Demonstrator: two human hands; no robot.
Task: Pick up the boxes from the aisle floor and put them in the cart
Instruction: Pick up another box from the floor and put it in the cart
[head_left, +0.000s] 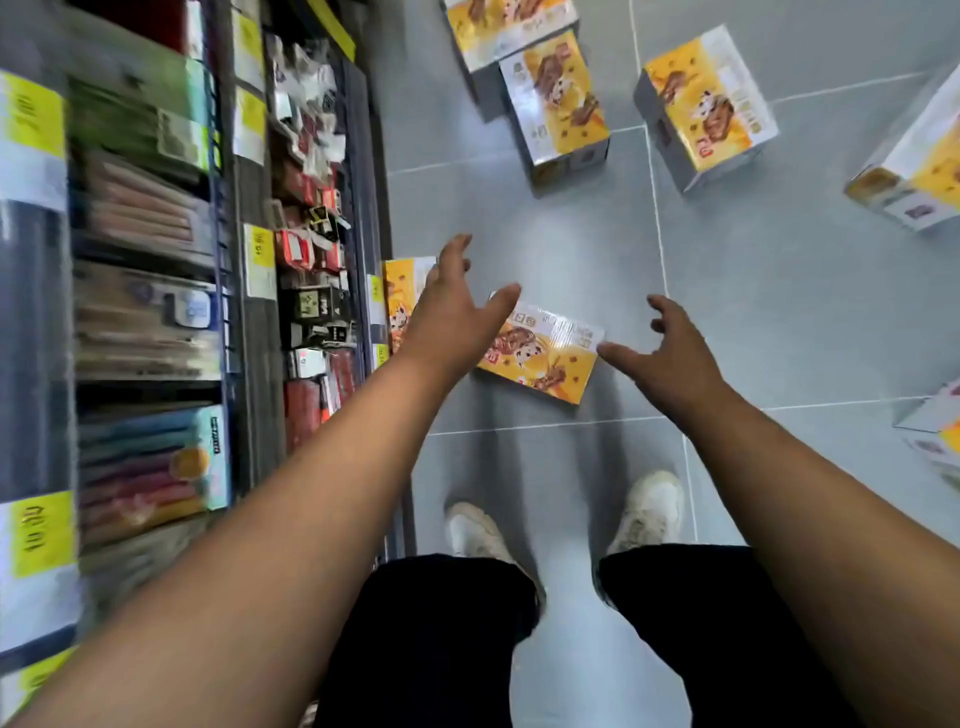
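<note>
Boxes (709, 104) printed in yellow and white lie scattered over the grey tiled floor (779, 312) of the aisle. On my feed the nearest box (540, 358) lies flat on the tiles just ahead of my feet, turned at a slant, between my two hands. My left hand (452, 312) hangs over its left end with the fingers straight and spread, the grip wide and holding nothing. I cannot tell whether the thumb touches the box's top. My right hand (670, 353) is at the box's right end, its thumb reaching to the corner and its fingers loosely bent. That grip is empty too.

A second box (402, 291) stands on the left against the foot of the shelves (156, 260), partly hidden behind my left hand. At the far centre, a pair of boxes (563, 98) sits together, one overlapping the other. Another box (914, 166) is cut off by the right edge of the view. One more (935, 421) shows only a corner, nearer on the right.

The shelves run along the whole left side, blurred, packed with small goods and hung with yellow price tags (31, 114). Near the bottom of the view I see my pale shoes (652, 509) on the tiles and my dark trousers (431, 623) above them.
</note>
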